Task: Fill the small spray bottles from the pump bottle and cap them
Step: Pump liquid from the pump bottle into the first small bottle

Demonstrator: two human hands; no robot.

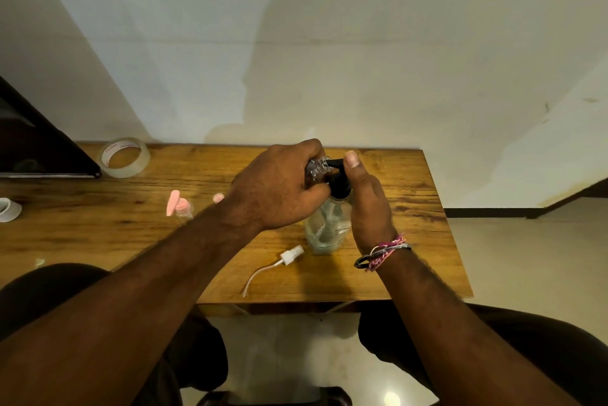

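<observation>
Over the table [378,274], filling a small spray bottle [317,167] at the pump bottle [325,224].
From my head view: left hand [279,188] grips it to the spout, right hand [365,205] holds the pump, thumb pressing; a slight misalignment could spill.

Wooden table [131,241]: tape roll [124,157], pump bottle [325,228], white sprayer [291,254], pink-capped spray bottle [179,205].
</observation>
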